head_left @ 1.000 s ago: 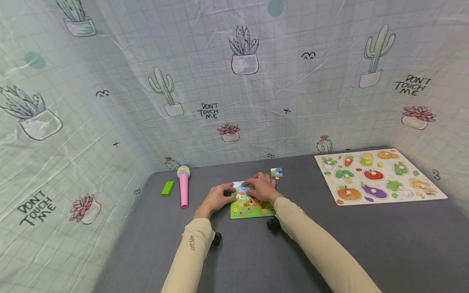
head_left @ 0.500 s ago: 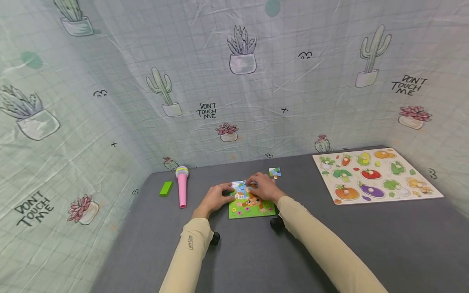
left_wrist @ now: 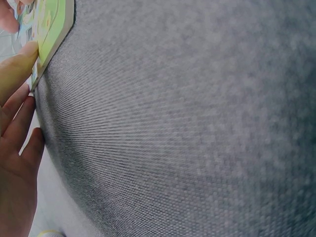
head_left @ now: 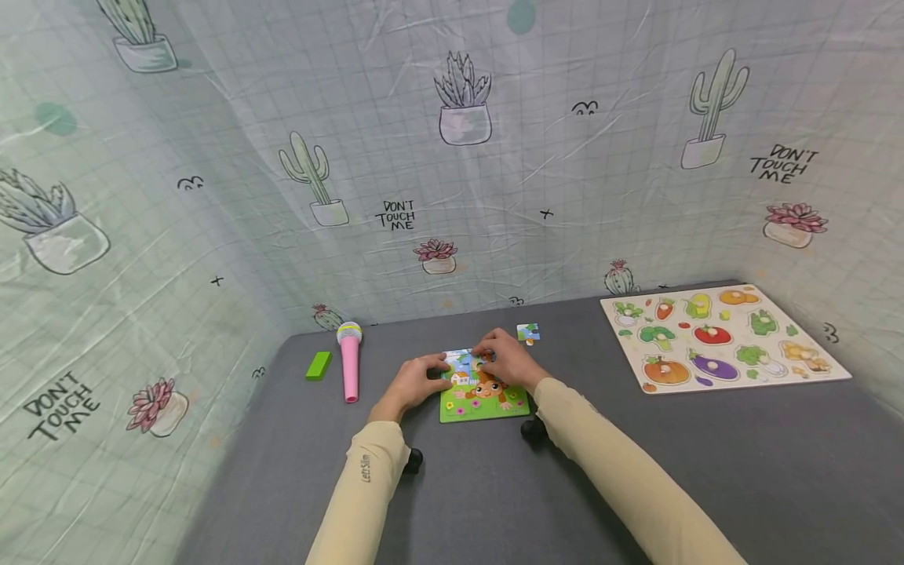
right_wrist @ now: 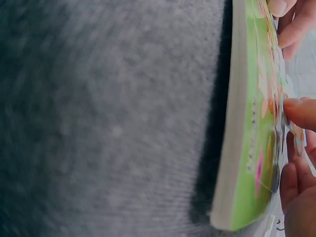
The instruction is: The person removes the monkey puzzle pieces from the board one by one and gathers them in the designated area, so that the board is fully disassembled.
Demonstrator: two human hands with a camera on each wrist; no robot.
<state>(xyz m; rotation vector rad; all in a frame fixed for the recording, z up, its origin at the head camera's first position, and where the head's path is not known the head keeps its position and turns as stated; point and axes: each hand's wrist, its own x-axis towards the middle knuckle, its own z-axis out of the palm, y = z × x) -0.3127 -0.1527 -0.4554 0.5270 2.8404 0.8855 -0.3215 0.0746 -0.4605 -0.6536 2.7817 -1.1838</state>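
A small jigsaw puzzle board [head_left: 482,411] with a cartoon monkey and a green border lies flat on the grey table. At its left edge my left hand [head_left: 413,383] grips the board, the thumb [left_wrist: 24,58] on top and the other fingers along the side. Over the board's upper right part, my right hand [head_left: 512,362] pinches a puzzle piece [right_wrist: 298,139] between thumb and fingers. That piece stands tilted against the board surface; my fingers hide much of it. Just behind the board lies a loose puzzle piece [head_left: 528,333], blue and green.
Left of the board are a pink toy microphone [head_left: 350,365] and a green block [head_left: 318,366]. A white vegetable puzzle board [head_left: 727,377] lies at the right. Behind the grey table [head_left: 466,494] hangs a cactus-print cloth [head_left: 523,157].
My right hand has drawn back slightly to the right and up, uncovering more of the monkey picture. The left hand stays at the board's left edge. The view has shifted slightly.
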